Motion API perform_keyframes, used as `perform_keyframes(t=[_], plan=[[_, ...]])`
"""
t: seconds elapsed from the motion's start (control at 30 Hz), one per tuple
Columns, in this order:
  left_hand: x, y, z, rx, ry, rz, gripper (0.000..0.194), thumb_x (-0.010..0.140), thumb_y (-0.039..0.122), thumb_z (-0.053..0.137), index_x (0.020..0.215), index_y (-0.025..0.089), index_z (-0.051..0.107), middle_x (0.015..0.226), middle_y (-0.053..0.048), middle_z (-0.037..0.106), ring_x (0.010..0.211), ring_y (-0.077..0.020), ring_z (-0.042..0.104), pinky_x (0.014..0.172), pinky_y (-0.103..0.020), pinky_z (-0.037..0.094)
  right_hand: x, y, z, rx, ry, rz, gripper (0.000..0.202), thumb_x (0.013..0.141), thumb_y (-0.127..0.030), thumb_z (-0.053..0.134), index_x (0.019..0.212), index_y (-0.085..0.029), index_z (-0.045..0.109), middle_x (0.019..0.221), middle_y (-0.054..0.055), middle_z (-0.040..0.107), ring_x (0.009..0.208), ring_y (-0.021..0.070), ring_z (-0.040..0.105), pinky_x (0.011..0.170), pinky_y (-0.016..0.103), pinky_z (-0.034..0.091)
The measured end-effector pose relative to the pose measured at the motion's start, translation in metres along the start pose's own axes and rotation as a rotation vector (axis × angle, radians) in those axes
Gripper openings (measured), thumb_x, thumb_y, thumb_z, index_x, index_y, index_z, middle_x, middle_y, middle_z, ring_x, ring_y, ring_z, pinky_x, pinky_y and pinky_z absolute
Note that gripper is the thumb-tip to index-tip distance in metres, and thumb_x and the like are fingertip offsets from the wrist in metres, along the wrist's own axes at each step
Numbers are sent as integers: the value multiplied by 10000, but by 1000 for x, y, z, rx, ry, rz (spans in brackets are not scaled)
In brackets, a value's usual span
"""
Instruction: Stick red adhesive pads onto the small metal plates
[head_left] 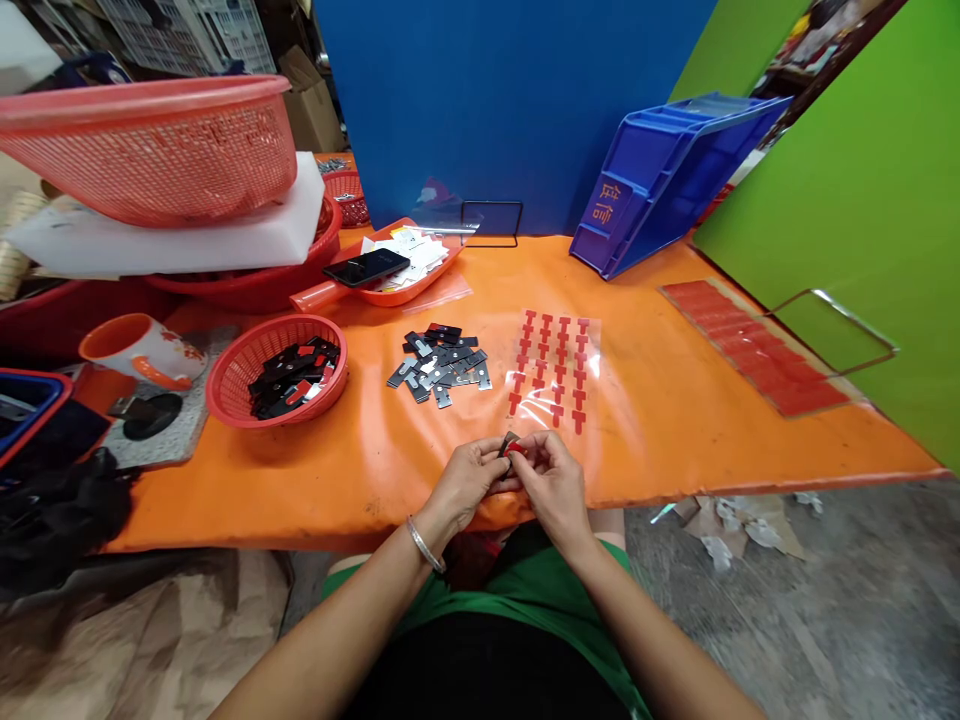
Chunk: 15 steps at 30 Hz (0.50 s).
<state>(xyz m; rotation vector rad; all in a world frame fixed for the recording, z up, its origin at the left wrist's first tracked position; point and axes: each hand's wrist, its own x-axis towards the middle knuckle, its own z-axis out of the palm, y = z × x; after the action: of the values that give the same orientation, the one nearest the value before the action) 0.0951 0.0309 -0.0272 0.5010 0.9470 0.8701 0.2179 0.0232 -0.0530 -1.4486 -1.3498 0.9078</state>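
At the table's front edge, my left hand [466, 480] has its fingers closed on a small dark piece [508, 440]. My right hand [553, 483] pinches a small red piece [515, 449] against it. Just beyond my hands lies a clear sheet with rows of red T-shaped stickers [561, 372]. Left of the sheet is a loose pile of dark and silvery metal pieces [441, 362]. A round red basket [217, 385] farther left holds more black pieces, some with red on them.
A red scoop [405, 296] holds paper slips and a black phone [367, 267]. An orange-white mug [139, 350] stands left. Behind are a large red basket [165, 150] and a tilted blue bin [637, 190]. A red sheet [757, 345] lies right.
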Motion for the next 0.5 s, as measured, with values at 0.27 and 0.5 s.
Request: perform_keyframes(t=[0.27,0.5], plan=[[0,-2,8,12,96,39,156,777,70,551,890,79,657,816,-95,718,677,-161,690,666,-262,564,-7,-5,-2,-110,-12,-114,105,868,-305,530,879,-204,557,778,26,609,666,156,591,589,268,503],[1,-6,6,26,48,56,166,774,113,597,929,84,650,811,-98,718,639,-166,691,640,-266,565,1,-10,-7,-218,91,-234,122,859,-295,538,831,-190,594,1086,112,505,847,186,585,674,317,523]])
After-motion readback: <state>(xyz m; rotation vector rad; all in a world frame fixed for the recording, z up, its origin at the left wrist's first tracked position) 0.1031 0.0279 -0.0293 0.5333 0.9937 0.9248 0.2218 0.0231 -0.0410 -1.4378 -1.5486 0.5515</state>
